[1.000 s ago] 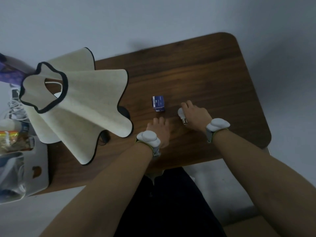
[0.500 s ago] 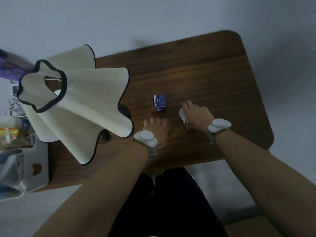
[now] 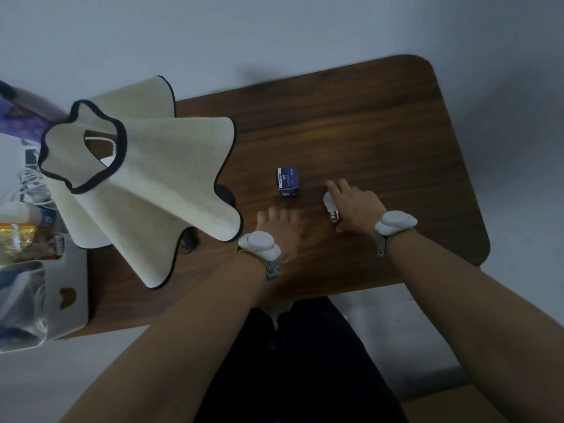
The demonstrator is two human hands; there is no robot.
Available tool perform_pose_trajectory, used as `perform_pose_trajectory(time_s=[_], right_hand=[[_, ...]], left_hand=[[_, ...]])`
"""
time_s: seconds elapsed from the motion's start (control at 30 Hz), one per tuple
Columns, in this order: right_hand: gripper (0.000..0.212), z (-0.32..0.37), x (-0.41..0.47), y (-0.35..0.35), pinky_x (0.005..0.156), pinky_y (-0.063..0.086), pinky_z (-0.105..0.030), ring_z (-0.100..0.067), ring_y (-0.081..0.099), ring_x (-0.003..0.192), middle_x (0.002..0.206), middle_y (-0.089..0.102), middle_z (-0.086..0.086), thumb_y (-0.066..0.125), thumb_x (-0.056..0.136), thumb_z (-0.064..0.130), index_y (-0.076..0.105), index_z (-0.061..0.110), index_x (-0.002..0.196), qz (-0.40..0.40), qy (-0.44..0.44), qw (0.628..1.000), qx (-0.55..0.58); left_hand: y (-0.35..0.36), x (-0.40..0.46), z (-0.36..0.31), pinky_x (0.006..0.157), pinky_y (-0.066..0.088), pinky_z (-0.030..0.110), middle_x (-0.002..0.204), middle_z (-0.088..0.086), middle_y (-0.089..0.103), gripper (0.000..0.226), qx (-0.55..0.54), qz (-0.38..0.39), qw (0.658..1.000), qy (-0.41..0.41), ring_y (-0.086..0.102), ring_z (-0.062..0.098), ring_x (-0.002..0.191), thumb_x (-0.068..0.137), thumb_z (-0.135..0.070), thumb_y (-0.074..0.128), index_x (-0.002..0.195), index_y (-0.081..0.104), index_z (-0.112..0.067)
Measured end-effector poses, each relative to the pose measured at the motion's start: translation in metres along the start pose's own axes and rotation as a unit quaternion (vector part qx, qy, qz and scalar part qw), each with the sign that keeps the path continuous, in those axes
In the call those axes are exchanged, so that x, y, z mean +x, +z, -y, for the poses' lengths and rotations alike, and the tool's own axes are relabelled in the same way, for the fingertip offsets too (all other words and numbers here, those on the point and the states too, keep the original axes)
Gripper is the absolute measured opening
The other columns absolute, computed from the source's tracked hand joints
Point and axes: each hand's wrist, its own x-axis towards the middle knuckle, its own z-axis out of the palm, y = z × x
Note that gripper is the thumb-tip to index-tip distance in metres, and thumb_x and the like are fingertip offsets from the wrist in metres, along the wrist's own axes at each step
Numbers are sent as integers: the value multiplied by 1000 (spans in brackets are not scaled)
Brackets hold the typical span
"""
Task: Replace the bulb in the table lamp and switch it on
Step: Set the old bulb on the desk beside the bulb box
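We count one lamp (image 3: 143, 184), one bulb (image 3: 330, 206), one box (image 3: 287, 181), two hands, two wristbands, all on one table (image 3: 381, 123).

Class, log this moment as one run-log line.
right hand: resting on bulb | left hand: flat on table | bulb box: untouched

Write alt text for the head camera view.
A person's right hand rests on a white bulb lying on a dark wooden table; the left hand lies flat nearby. A small blue bulb box and a cream lampshade sit to the left.

Lampshade (image 3: 146, 184) hides the lamp's base; left hand (image 3: 279, 230) blurred.
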Motion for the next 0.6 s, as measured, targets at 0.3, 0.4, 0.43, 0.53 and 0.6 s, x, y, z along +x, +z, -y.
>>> perform_pose_trajectory(time_s=[0.3,0.4,0.43,0.53,0.6], right_hand=[[122,1,-4,-7,87,55,-50,-37,56,129,154,35,-13,91,74,42,10,16,162,13,7,999,37],[113,1,-3,-7,86,55,-49,-36,57,126,150,37,-12,89,77,43,17,16,160,15,1,999,44],[112,1,-3,-7,86,55,-49,-36,58,125,149,37,-12,89,77,43,18,16,160,16,0,999,46],[112,2,-3,-6,86,55,-48,-36,57,126,149,37,-11,90,76,43,20,17,159,13,-3,999,48],[112,0,-3,-4,86,56,-49,-36,56,126,148,37,-12,91,74,43,22,16,158,5,-1,999,45]], left_hand=[[-9,-11,-1,111,33,53,150,12,41,74,8,26,1000,-2,39,37,136,91,-33,62,154,29,-15],[-13,-15,-1,112,33,52,151,11,40,75,7,33,999,2,39,36,136,92,-35,63,155,28,-15],[-14,-16,-1,112,33,52,151,11,41,73,7,31,999,1,39,36,136,92,-35,62,154,29,-15],[-17,-19,-2,112,34,51,151,11,40,71,5,34,999,-5,39,36,136,92,-32,62,154,30,-15],[-19,-19,-2,113,33,52,153,11,39,75,6,43,999,-5,38,36,137,92,-32,62,155,27,-15]])
